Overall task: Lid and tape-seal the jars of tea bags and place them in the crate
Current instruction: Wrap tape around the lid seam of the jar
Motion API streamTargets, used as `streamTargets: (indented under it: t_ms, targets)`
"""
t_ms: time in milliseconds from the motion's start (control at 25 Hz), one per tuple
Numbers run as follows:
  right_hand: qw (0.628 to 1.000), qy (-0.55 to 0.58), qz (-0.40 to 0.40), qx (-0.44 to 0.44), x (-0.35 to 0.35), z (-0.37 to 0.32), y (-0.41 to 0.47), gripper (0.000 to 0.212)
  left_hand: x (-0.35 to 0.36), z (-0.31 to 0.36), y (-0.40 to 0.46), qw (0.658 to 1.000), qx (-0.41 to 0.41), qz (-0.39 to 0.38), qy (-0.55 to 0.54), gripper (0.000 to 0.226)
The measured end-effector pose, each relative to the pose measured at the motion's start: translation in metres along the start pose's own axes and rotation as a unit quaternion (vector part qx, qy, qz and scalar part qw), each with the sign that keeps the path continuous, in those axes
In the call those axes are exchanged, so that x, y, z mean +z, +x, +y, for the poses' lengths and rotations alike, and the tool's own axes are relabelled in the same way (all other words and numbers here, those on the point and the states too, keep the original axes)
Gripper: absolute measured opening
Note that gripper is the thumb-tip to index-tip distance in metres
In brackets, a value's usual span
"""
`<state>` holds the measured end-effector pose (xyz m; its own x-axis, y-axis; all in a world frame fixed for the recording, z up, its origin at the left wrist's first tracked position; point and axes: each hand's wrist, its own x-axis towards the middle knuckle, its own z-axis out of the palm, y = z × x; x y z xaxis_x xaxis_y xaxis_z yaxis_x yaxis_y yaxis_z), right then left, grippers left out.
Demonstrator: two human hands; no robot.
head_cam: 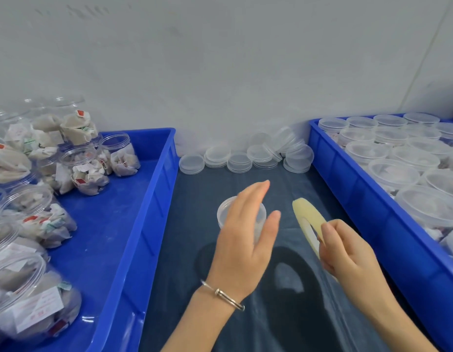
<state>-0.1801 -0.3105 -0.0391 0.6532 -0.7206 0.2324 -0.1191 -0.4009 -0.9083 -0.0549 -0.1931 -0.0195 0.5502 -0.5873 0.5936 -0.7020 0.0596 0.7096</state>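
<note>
A clear lidded jar stands upright on the dark table between two crates. My left hand is over its right side, fingers straight and pointing away, hiding most of the jar; whether it touches the jar I cannot tell. Just to the right, my right hand pinches a pale yellow roll of tape, held on edge and tilted. Several open jars of tea bags sit in the blue crate on the left. The blue crate on the right holds several lidded jars.
Stacks of clear loose lids lie along the wall at the back of the table. The dark plastic-covered table surface runs between the crates. A white wall stands close behind.
</note>
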Motion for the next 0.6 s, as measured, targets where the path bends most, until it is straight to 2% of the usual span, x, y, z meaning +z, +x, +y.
streamTargets:
  t_ms: [120, 200, 440, 600]
  targets:
    - [0.999, 0.003, -0.006, -0.052, 0.008, -0.016, -0.014, 0.036, 0.003, 0.002, -0.004, 0.99, -0.035, -0.135, -0.005, 0.055]
    - [0.997, -0.022, -0.01, -0.079, 0.012, -0.019, -0.018, 0.033, 0.003, 0.003, -0.008, 0.988, -0.036, -0.15, -0.015, 0.055]
    - [0.986, -0.097, -0.013, -0.138, 0.018, -0.016, -0.021, 0.02, -0.004, 0.0, -0.016, 1.0, 0.012, 0.0, -0.009, 0.036]
    - [0.962, -0.17, -0.026, -0.214, 0.017, -0.012, -0.021, 0.017, -0.009, 0.001, -0.01, 0.981, -0.112, 0.031, -0.156, 0.026]
